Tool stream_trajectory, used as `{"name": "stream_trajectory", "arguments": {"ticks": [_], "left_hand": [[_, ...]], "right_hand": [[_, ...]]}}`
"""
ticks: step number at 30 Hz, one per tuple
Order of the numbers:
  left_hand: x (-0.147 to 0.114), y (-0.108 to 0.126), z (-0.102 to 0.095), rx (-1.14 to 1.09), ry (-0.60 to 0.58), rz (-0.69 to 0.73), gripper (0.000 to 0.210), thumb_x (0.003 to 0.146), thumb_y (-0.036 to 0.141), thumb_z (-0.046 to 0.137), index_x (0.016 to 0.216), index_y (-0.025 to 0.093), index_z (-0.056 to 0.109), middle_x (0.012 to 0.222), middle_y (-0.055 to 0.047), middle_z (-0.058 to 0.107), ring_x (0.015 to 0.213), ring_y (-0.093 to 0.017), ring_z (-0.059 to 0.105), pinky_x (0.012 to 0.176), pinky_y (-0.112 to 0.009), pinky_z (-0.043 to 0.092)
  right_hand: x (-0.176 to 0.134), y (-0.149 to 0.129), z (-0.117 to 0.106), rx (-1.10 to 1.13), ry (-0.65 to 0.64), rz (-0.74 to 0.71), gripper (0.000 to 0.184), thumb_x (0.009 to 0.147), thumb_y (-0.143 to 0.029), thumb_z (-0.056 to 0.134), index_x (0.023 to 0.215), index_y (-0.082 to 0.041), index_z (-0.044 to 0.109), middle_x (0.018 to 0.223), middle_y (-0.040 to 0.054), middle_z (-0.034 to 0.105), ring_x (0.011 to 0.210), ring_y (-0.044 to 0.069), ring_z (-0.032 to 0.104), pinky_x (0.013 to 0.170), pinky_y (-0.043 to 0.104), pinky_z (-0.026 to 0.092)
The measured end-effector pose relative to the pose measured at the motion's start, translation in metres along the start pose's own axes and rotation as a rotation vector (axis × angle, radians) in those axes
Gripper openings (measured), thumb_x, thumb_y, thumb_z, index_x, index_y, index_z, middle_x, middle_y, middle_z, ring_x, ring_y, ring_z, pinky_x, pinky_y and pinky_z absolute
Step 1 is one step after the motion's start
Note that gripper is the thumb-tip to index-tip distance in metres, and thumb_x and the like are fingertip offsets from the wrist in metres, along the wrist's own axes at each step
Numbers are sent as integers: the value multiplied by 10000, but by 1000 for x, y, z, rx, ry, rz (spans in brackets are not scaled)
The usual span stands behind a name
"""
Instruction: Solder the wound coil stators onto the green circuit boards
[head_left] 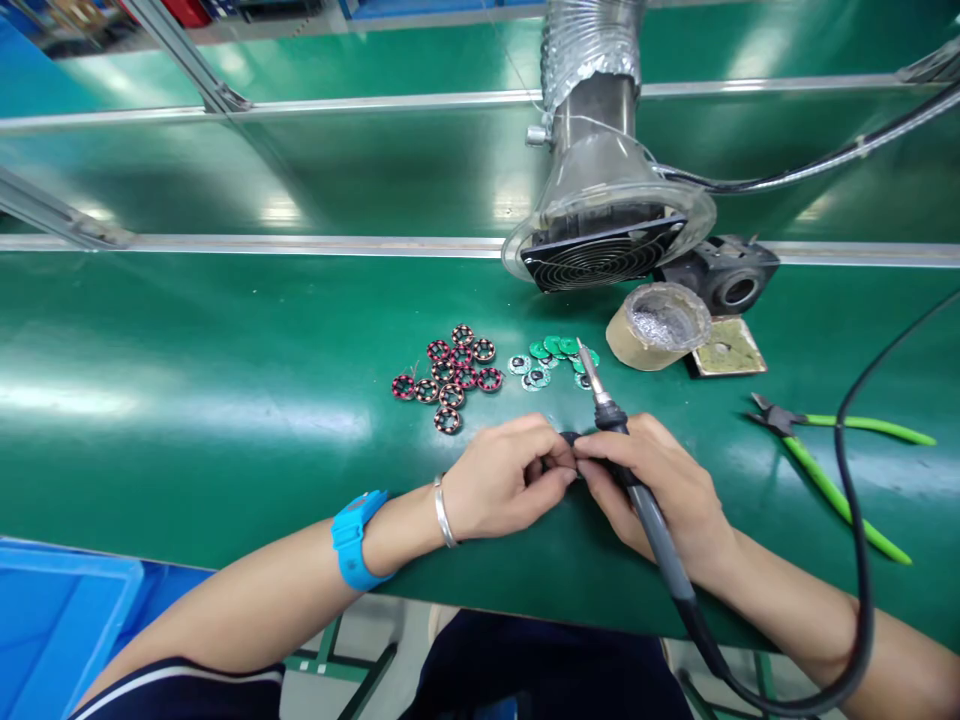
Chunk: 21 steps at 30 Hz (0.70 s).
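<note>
My right hand [671,490] is closed around a soldering iron [658,540], whose metal tip points up and away from me. With thumb and fingers pinched, my left hand [514,475] grips a small dark round part [570,438], mostly hidden by the fingers. The fingertips of my right hand also meet this part. Beyond my left hand lie several small wound ring coils [452,396] with red and copper windings. Small round green circuit boards [559,346] lie in a cluster behind the iron's tip, some with their paler side up.
A fume extractor hood [600,250] hangs over the back of the green bench [187,430]. To its right are a round solder pot [652,345], an iron stand [739,285] and a sponge tray [726,347]. Green-handled cutters [825,480] lie right; the iron's cord [847,460] loops over my right forearm.
</note>
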<state>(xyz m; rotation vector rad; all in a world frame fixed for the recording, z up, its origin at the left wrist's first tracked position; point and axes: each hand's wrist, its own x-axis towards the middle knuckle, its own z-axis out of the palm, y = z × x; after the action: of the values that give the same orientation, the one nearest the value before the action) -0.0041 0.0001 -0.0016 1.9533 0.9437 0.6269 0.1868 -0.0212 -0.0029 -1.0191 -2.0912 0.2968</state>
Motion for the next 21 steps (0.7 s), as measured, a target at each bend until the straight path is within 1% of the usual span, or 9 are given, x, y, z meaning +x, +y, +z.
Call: {"name": "stream_trajectory", "arguments": {"ticks": [2, 4, 6, 7, 9, 12, 17, 19, 21], "left_hand": [[1, -1, 3, -84, 11, -88, 22, 790, 151, 580, 786, 150, 601, 735, 20, 540, 568, -56, 491, 537, -174, 435], [2, -2, 6, -182, 10, -178, 13, 772, 156, 592, 767, 145, 594, 710, 30, 542, 544, -48, 478, 513, -168, 420], [3, -3, 7, -277, -10, -264, 50, 768, 189, 603, 756, 143, 586, 668, 37, 544, 532, -49, 471, 492, -165, 403], [3, -3, 7, -321, -26, -303, 75, 775, 211, 602, 756, 142, 581, 645, 40, 542, 522, -49, 467, 480, -162, 395], [4, -2, 6, -386, -60, -371, 104, 791, 242, 594, 768, 142, 576, 601, 48, 533, 497, -47, 462, 455, -152, 381], [3, -1, 3, -419, -99, -454, 94, 801, 239, 586, 797, 146, 571, 572, 51, 540, 464, -50, 488, 409, -135, 376], [3, -1, 0, -419, -129, -500, 74, 791, 222, 569, 806, 151, 554, 575, 37, 576, 426, -70, 530, 371, -145, 417], [4, -1, 0, -415, -129, -498, 44, 772, 191, 567, 787, 151, 557, 564, 38, 573, 430, -73, 539, 371, -141, 418], [5, 0, 0, -419, -128, -508, 23, 755, 162, 560, 775, 151, 560, 557, 40, 568, 437, -77, 547, 371, -139, 414]], "right_hand": [[-2, 1, 1, 19, 13, -9, 292, 826, -36, 576, 1068, -200, 570, 786, 2, 654, 647, 105, 554, 632, 271, 490], [-5, 3, 2, 62, 27, -45, 357, 810, 1, 568, 1102, -205, 557, 910, 31, 694, 742, 119, 611, 710, 304, 513], [-7, 5, 2, 100, 29, -103, 402, 793, 33, 561, 1126, -193, 550, 998, 64, 701, 838, 138, 642, 772, 333, 522], [-7, 6, 2, 105, 25, -123, 413, 786, 43, 562, 1134, -180, 551, 997, 75, 703, 847, 143, 646, 783, 341, 524], [-7, 6, 2, 96, 21, -140, 421, 776, 50, 566, 1141, -159, 559, 943, 76, 706, 788, 136, 635, 770, 339, 526], [-6, 3, 0, 84, 14, -106, 415, 781, 32, 563, 1145, -168, 572, 849, 45, 690, 684, 118, 579, 712, 319, 521], [-4, -2, -2, 111, -31, -77, 394, 805, 0, 541, 1160, -166, 583, 699, -2, 628, 583, 109, 501, 637, 292, 505], [-4, -3, -6, 119, -32, -56, 406, 806, 9, 544, 1169, -167, 585, 724, 8, 647, 585, 109, 502, 618, 284, 503], [-5, -2, -11, 128, -15, -28, 459, 801, 26, 550, 1209, -184, 572, 810, 23, 689, 598, 108, 513, 601, 275, 500]]}}
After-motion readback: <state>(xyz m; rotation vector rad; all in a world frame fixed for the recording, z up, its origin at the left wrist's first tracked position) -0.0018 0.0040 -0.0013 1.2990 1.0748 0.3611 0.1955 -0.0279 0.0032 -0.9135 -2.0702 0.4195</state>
